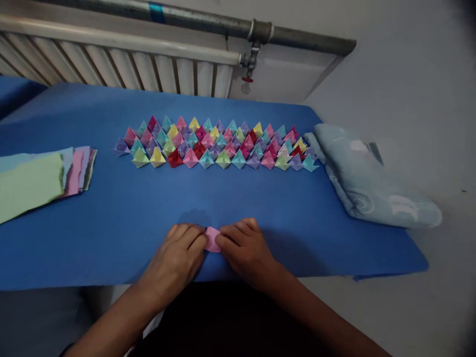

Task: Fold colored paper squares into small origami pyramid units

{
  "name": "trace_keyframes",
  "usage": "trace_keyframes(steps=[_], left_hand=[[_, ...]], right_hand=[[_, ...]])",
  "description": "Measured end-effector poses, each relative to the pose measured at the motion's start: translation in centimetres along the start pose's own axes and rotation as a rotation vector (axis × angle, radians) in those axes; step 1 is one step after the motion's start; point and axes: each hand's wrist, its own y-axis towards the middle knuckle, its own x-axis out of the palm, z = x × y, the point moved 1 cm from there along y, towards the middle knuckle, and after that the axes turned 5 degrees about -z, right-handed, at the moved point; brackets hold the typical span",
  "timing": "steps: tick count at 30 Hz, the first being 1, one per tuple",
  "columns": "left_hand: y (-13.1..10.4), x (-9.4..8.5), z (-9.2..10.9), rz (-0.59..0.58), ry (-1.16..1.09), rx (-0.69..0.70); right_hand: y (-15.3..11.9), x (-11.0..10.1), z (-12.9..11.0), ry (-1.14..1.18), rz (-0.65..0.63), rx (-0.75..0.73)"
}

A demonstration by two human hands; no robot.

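The left hand [180,252] and right hand [245,249] are pinching a small pink paper [213,239] from either side, fingers clamped on its edges, near the front of the blue table [115,223]. Uneven pulling would be risking a tear or crooked crease.

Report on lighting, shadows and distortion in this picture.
Head view: dim light without strong glare; soft shadows on the smooth blue tabletop beyond the left hand and beside the right hand; the small pink folded paper between them shows little detail; right corners darken; edges look stretched, probably by a wide lens.
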Motion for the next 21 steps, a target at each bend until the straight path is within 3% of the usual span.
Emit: trace_keyframes(steps=[5,15,21], left_hand=[[-1.2,0.0,0.8,-0.052,-0.007,-0.016],[-1.3,0.2,0.8,-0.142,0.028,0.035],[-1.7,0.4,0.6,-0.155,0.004,0.008]], right_hand=[[-0.4,0.0,-0.2,0.065,-0.111,-0.021],[-1.0,-0.8,0.1,0.109,-0.164,-0.074],[-0.9,-0.9,0.4,0.219,-0.161,0.029]])
